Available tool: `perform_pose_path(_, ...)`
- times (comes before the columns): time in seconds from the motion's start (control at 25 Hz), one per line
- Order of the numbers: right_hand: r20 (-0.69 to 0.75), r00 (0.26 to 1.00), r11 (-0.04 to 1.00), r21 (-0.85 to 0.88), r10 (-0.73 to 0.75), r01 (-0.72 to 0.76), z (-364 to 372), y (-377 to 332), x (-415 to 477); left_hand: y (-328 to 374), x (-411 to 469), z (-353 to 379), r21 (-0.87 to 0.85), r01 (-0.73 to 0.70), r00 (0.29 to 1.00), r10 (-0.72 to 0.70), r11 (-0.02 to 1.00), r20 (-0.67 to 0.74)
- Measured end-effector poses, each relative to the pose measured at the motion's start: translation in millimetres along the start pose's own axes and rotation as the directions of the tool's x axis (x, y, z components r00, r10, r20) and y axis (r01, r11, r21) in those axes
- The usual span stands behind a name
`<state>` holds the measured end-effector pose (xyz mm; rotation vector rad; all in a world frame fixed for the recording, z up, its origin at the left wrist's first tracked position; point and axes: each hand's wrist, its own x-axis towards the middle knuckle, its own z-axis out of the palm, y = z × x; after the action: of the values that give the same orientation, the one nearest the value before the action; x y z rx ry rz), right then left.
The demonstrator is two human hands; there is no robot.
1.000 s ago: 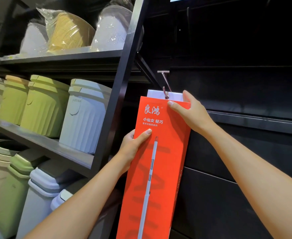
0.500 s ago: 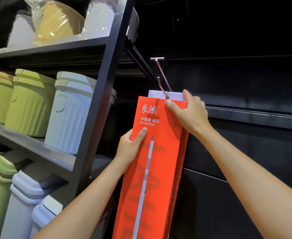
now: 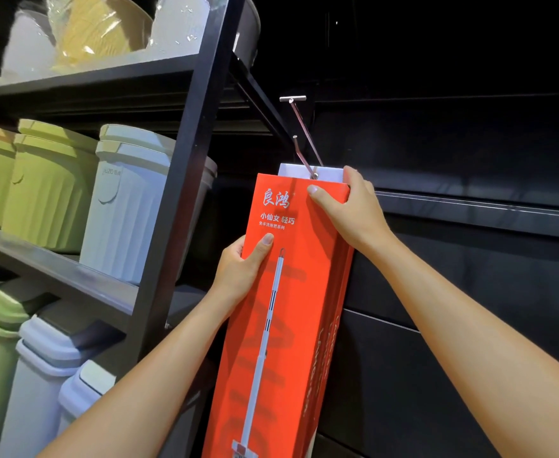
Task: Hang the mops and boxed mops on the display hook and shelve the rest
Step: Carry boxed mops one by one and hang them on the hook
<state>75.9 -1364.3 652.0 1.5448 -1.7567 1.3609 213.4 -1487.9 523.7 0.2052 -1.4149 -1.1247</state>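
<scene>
- Up front, a tall orange-red cardboard mop box (image 3: 291, 325) stands upright against the dark wall panel (image 3: 469, 292), with a picture of a long white mop handle and white lettering printed on its face.
- Both hands are clamped on the box, well apart from each other, one at each side of its upper part.
- Left hand (image 3: 241, 272): it grips the box's left edge below the lettering, its thumb laid flat across the front face and its fingers tucked out of sight behind.
- Right hand (image 3: 347, 213): it grips the top right corner, higher than the left hand, with the thumb pressed on the front face just under the top edge and the fingers curled over the corner.
- A white hang tab (image 3: 329, 173) sticks up from the top of the box, just beside the right hand's fingers.
- A silver metal display hook (image 3: 304, 133) slopes down from above; its lower wire crosses the front of the tab and enters the eyelet there.
- To the left stands a black metal shelf rack (image 3: 185, 180) carrying pale grey ribbed plastic bins (image 3: 129, 206), green ribbed plastic bins (image 3: 46, 186) and plastic-wrapped bowls (image 3: 99, 31) on the top shelf.
</scene>
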Motion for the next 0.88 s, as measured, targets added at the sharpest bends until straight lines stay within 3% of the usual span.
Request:
perform_pose_path(0.16,0.0,0.999,0.997,-0.068,-0.035,0.035,-8,4,-30,4,-8,-4,0.213,-0.07,0.996,0.081,0.975,-0.043)
perform_pose_path(0.32,-0.003,0.999,0.986,-0.161,-0.051,0.05,-16,15,-69,5,-35,-7,0.48,-0.052,0.99,0.109,0.876,-0.092)
perform_pose_path(0.4,0.016,1.0,0.977,-0.211,-0.014,0.018,-16,23,-95,1,-59,-6,0.644,-0.134,0.976,0.215,0.753,-0.048)
perform_pose_path(0.52,0.07,0.996,0.956,-0.289,0.061,-0.039,-19,44,-147,-13,-100,-1,0.79,-0.342,0.916,0.368,0.508,0.159)
perform_pose_path(0.6,0.102,0.988,0.94,-0.334,0.115,-0.074,-26,59,-189,-21,-131,7,0.81,-0.402,0.902,0.34,0.428,0.268)
perform_pose_path(0.88,0.169,0.919,0.803,-0.558,0.357,-0.209,-102,122,-362,-56,-263,47,0.793,-0.521,0.849,0.094,0.316,0.52)
